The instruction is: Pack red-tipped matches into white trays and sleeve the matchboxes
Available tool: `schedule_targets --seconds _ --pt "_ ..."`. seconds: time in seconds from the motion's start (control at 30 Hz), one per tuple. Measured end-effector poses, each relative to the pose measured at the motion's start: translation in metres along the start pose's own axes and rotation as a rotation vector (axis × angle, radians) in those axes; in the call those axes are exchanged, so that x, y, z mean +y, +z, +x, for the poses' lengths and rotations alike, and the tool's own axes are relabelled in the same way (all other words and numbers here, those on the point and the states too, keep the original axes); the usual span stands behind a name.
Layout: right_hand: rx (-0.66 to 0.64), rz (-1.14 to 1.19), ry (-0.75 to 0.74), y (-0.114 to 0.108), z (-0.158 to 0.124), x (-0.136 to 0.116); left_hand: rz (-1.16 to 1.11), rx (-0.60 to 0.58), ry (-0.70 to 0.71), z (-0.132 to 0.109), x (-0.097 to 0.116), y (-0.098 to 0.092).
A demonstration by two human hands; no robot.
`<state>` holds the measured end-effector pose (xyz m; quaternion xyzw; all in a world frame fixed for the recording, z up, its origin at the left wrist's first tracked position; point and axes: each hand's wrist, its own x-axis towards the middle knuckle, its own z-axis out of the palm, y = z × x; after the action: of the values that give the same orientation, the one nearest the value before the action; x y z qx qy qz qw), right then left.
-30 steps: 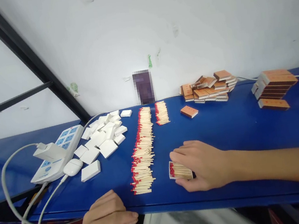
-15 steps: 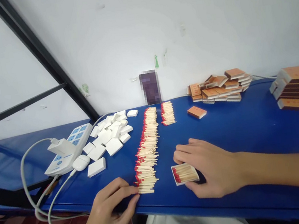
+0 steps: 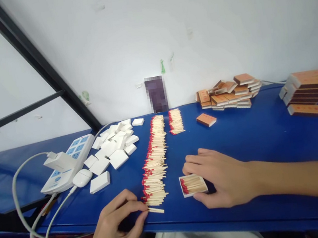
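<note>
Between thumb and fingertips, my left hand pinches the head end of a few matches; their pale sticks point right. Just beyond them runs a long row of red-headed matches, and a shorter row of matches lies beside its far end. My right hand grips a white matchbox tray between thumb and fingers, flat on the blue table. Inside the tray lie several matches with red heads to the left.
White trays are heaped at the left, near a power strip with a charger, white earphone case and cables. Orange matchbox sleeves lie piled at the back right, one sleeve apart. Stacked matchboxes stand far right.
My left hand has drawn a few matches slightly toward me, so a gap now shows between them and the long row. My right hand stays on the tray. The view has shifted slightly.
</note>
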<state>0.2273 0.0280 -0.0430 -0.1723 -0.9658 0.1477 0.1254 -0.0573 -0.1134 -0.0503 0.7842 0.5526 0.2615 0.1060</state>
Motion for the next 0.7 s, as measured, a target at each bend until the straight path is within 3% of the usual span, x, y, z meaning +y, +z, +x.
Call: schedule_targets --seconds 0.37,0.7 --pt "-0.041 -0.006 0.021 -0.001 -0.001 -0.003 0.019 -0.039 -0.067 -0.001 -0.001 -0.013" --pt "-0.047 -0.006 0.013 -0.003 -0.001 -0.002 0.065 -0.028 -0.033 -0.002 0.0 -0.005"
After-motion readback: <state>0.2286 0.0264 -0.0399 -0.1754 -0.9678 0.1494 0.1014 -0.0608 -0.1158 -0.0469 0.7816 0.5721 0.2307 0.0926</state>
